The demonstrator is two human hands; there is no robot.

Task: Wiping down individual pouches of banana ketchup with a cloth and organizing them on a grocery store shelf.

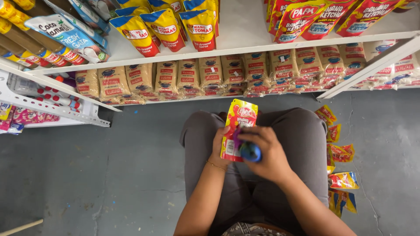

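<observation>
Seen from the head camera, the person crouches or sits low before a white store shelf (pixel 245 47), grey trousers filling the middle of the frame. Their left hand (pixel 220 148) is closed around the lower edge of a red-and-yellow sauce pouch (pixel 238 126), holding it upright over the lap with its top toward the shelf. Their right hand (pixel 267 153) is wrapped around a blue-and-purple handheld tool (pixel 248 148), the grip tight on it, and presses it against the lower front of the pouch. A thin bracelet sits on the left wrist.

On the grey concrete floor (pixel 109 175), just to the person's right, a loose row of similar small sauce pouches (pixel 339 168) lies flat beside the knee. The lower shelf level holds a long row of brown sugar bags (pixel 188 78). Above them stand yellow-and-blue sauce pouches (pixel 166 28) and, farther right, large red ketchup pouches (pixel 306 17). At far left, bottles with red caps (pixel 57 94) lie on a perforated white bracket shelf. A pale wooden stick (pixel 19 227) shows in the bottom left corner.
</observation>
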